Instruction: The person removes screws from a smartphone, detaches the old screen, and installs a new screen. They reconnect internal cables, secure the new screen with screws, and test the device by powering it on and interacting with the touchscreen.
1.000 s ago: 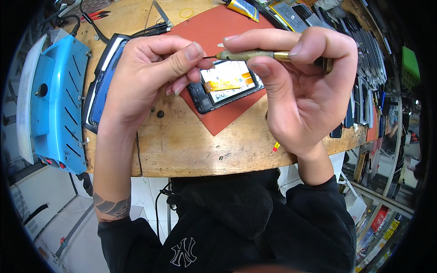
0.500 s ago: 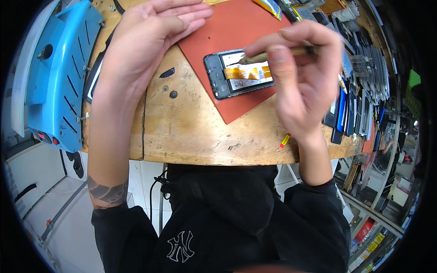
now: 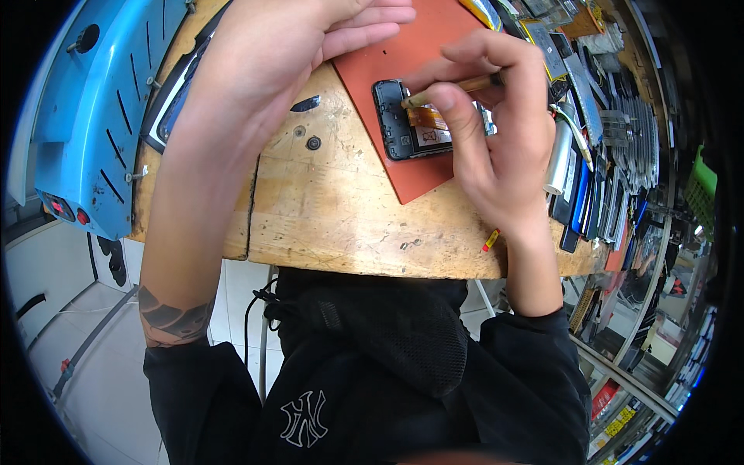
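Writing: white panel inside the phone (image 3: 395, 130), just below the right hand's (image 3: 508, 136) fingertips, carries small dark print, too fine to read; the black top (image 3: 232, 418) below both hands bears a pale outlined emblem; the small display on the blue machine (image 3: 97, 132), left of the left forearm, glows red, unreadable. Hidden: phone's far end lies behind the right hand, covering part of the orange strip (image 3: 425, 118). Upper edge cuts off the left hand's (image 3: 329, 23) thumb side. Left hand: open, visible fingers straight, nothing seen in them. Right hand: curled, thumb and fingers pinching the screwdriver (image 3: 453, 86), tip over the phone's near-left end; contact cannot be told. Phone lies on the red mat (image 3: 415, 182), between the hands, on the worktop (image 3: 349, 221). Yellow-and-red scrap (image 3: 490, 240) beside the right wrist.
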